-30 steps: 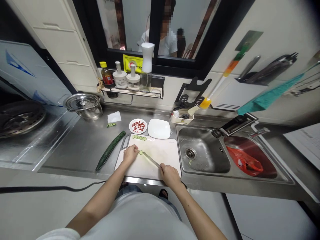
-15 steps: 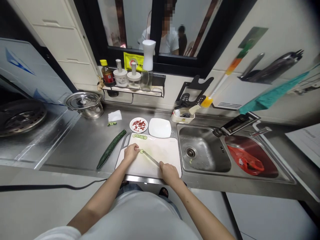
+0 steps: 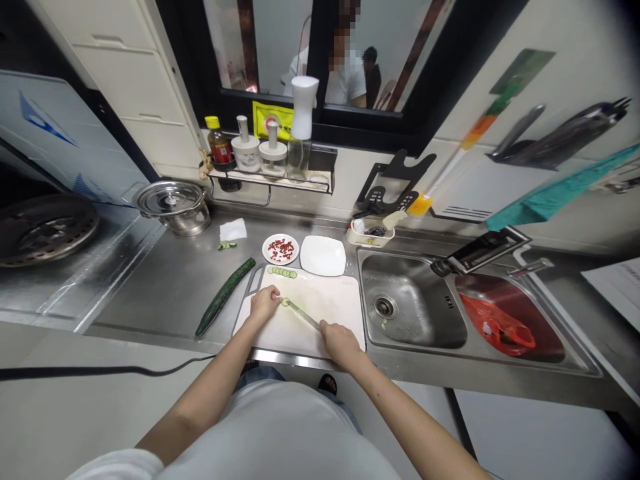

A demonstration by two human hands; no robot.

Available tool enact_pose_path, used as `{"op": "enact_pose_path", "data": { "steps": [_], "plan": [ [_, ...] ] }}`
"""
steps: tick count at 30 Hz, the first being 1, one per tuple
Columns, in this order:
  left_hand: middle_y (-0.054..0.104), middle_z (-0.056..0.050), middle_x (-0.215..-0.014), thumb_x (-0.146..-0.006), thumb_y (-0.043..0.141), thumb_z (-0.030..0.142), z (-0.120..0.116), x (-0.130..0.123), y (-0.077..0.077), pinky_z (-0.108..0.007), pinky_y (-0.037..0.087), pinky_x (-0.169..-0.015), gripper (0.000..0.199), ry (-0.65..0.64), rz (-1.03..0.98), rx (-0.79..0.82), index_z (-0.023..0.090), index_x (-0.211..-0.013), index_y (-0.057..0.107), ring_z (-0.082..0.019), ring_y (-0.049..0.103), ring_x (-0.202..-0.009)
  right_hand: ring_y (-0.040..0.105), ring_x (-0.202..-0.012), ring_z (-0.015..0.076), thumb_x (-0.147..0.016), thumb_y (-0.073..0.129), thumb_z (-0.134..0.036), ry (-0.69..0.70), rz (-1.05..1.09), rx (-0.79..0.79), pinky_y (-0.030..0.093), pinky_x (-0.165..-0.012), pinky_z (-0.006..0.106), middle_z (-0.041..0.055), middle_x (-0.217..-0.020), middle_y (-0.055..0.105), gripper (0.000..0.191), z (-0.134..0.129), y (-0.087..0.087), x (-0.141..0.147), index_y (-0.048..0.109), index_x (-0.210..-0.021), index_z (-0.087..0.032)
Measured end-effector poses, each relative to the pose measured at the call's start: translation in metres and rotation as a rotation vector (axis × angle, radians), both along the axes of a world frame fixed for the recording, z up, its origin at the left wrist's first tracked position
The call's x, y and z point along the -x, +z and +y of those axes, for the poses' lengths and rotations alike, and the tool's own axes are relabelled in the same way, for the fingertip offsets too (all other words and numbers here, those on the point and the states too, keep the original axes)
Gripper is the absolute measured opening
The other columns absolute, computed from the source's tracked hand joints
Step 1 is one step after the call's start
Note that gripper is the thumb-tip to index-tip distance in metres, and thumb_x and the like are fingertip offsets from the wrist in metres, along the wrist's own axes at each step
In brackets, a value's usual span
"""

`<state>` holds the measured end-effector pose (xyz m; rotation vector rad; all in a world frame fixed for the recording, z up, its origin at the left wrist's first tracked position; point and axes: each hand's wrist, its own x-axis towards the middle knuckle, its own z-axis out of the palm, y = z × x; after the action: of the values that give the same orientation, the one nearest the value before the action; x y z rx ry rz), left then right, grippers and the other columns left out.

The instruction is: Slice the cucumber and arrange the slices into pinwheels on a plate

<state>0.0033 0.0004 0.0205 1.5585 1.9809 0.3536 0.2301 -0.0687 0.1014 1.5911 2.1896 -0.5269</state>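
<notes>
My right hand (image 3: 341, 341) is closed round the handle of a knife (image 3: 305, 316), its blade slanting up and left over the white cutting board (image 3: 335, 300). At the blade's tip lies a pale green cucumber slice (image 3: 285, 302). Just left of that slice is my left hand (image 3: 265, 303), its fingers pinched together; what they hold, if anything, is too small to name. A row of cucumber slices (image 3: 283, 272) lies along the board's far edge. Left of the board a long dark green cucumber (image 3: 226, 295) rests on the counter.
Behind the board stand a plate of chopped red pieces (image 3: 281, 250) and a white square plate (image 3: 323, 256). A double sink (image 3: 415, 300) is at the right. A lidded steel pot (image 3: 175, 207) and a paper towel (image 3: 233, 229) are at the back left.
The camera view has shifted slightly, so the surroundings appear moved a little to the right. Both hands and the knife stay in nearly the same place over the board.
</notes>
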Motion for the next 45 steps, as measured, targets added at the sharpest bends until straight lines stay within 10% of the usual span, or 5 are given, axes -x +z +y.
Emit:
{"op": "enact_pose_path", "data": {
  "steps": [45],
  "plan": [
    [0.069, 0.001, -0.087, -0.075, 0.068, 0.03, 0.002, 0.002, -0.002, -0.022, 0.035, -0.066, 0.016, -0.006, -0.02, -0.005, 0.022, -0.089, 0.063, -0.014, 0.06, -0.079, 0.067, -0.094, 0.0228, -0.092, 0.034, -0.008, 0.124, -0.036, -0.063, 0.049, -0.076, 0.031, 0.0156, -0.098, 0.069, 0.033, 0.025, 0.008, 0.011, 0.061, -0.11, -0.013]
  ]
}}
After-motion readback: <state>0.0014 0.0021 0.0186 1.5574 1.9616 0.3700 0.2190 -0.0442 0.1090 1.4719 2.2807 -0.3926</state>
